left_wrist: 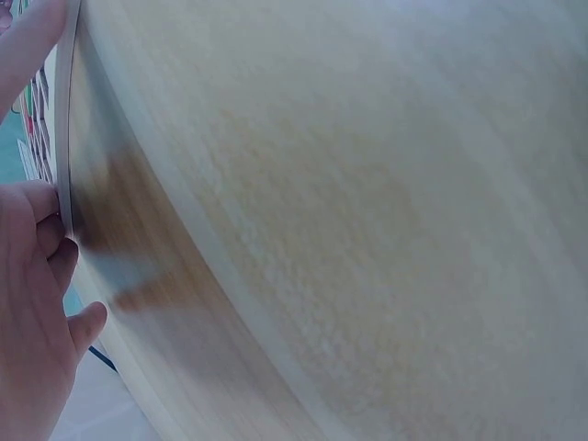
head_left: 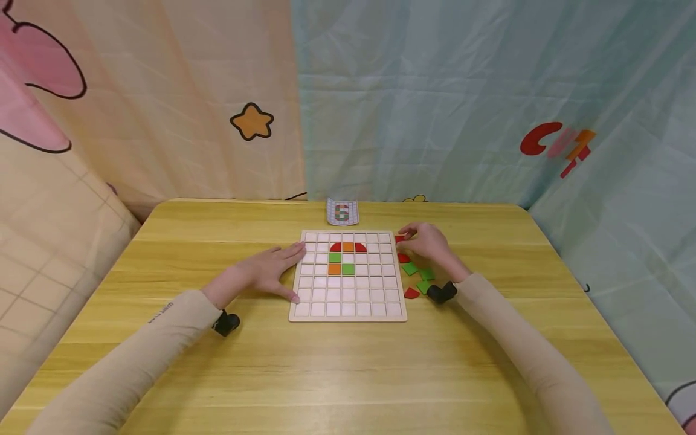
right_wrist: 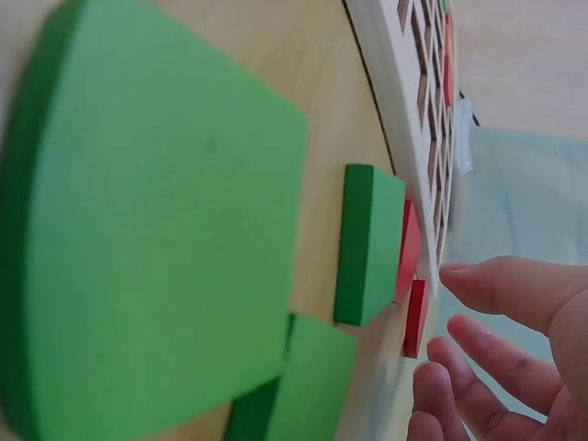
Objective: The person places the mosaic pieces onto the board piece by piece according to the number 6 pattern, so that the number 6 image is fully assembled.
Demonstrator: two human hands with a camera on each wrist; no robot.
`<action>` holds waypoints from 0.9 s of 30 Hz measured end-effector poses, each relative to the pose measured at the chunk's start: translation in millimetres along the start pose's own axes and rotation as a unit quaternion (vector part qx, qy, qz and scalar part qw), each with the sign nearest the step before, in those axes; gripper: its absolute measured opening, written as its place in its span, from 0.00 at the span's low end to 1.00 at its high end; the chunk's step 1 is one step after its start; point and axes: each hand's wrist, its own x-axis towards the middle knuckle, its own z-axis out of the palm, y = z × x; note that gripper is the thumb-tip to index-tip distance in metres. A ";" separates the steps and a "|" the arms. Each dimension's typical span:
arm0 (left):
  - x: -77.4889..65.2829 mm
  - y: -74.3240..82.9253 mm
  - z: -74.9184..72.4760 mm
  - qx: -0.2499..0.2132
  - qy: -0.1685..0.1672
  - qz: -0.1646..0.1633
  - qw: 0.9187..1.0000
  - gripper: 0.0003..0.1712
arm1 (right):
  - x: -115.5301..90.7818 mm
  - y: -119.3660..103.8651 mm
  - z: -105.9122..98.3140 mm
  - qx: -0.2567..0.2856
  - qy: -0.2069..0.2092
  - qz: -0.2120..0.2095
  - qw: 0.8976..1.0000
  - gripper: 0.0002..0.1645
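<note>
A wooden grid board (head_left: 348, 319) lies on the table, with red, orange and green tiles set in its upper middle cells. My left hand (head_left: 274, 270) rests on the board's left edge, fingers and thumb spread. Beside the upper right edge is my right hand (head_left: 429, 243), its fingertips close to a red tile (head_left: 400, 238). In the right wrist view, thumb and fingers stand apart near that red tile (right_wrist: 415, 317), with nothing seen between them. Loose green tiles (head_left: 409, 269) and another red tile (head_left: 403, 258) lie just below this hand.
Behind the board stands a small pattern card (head_left: 351, 212) with a coloured picture on a grid. A red rounded tile (head_left: 411, 293) lies by the board's lower right edge. Printed curtains (head_left: 408, 121) hang behind the wooden table (head_left: 348, 374).
</note>
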 end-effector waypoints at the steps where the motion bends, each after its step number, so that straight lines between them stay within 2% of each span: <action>1: 0.1 0.1 0.1 0.000 -0.001 -0.001 1.000 0.68 | 0.7 0.3 0.0 0.002 -0.003 0.003 1.000 0.23; 9: 0.9 -0.7 1.6 -0.002 0.000 -0.004 1.000 0.68 | 7.5 3.8 2.8 -0.016 -0.024 0.006 1.000 0.22; 18: -1.0 0.2 1.0 -0.006 0.003 0.001 1.000 0.67 | 8.7 6.0 4.6 -0.033 -0.022 0.006 0.999 0.20; 27: -1.6 0.7 1.2 -0.004 0.004 -0.001 1.000 0.66 | 7.3 7.6 -0.3 -0.039 -0.032 -0.018 0.999 0.18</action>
